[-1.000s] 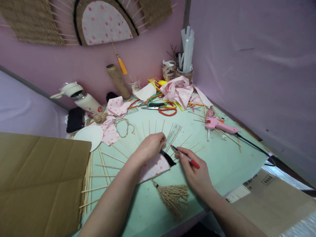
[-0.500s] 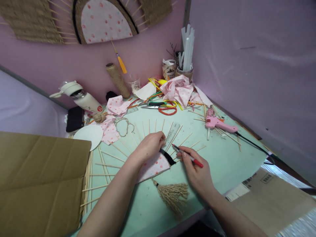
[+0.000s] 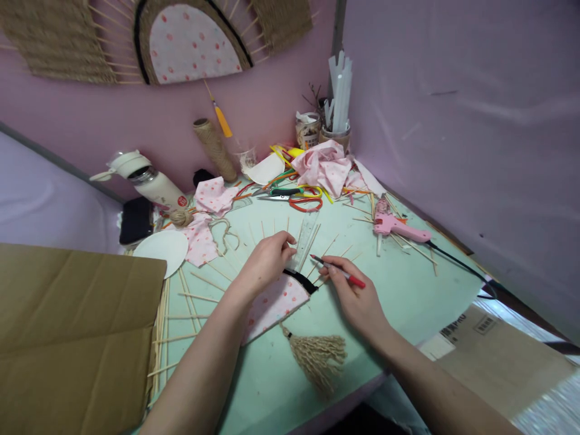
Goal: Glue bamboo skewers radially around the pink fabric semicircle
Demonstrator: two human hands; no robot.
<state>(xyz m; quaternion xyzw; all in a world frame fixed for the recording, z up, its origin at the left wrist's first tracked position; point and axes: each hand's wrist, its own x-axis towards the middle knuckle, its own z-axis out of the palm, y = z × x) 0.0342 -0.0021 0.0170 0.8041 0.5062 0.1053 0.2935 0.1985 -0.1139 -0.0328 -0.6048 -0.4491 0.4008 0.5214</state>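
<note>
A pink dotted fabric half-round (image 3: 276,303) with a black edge band (image 3: 301,281) lies on the pale green table, thin wooden sticks fanning out from it. Over its upper edge, my left hand (image 3: 268,258) has its fingers closed on the lower end of a clear ruler (image 3: 306,235), which lies along one stick. Just right of the band, my right hand (image 3: 351,290) holds a red marker (image 3: 353,280), its dark tip pointing up-left near the sticks and off the ruler. A twine tassel (image 3: 317,357) rests below the fabric.
Cardboard (image 3: 77,338) covers the left side. Behind are a white bottle (image 3: 158,184), a twine cone (image 3: 214,150), scissors (image 3: 304,203), crumpled pink cloth (image 3: 324,166) and jars. A pink glue gun (image 3: 401,227) with a cord lies at the right among loose sticks.
The half-round and its sticks have turned slightly counterclockwise. The ruler and my left hand have shifted a little up-left, and my right hand with the marker has also moved up-left.
</note>
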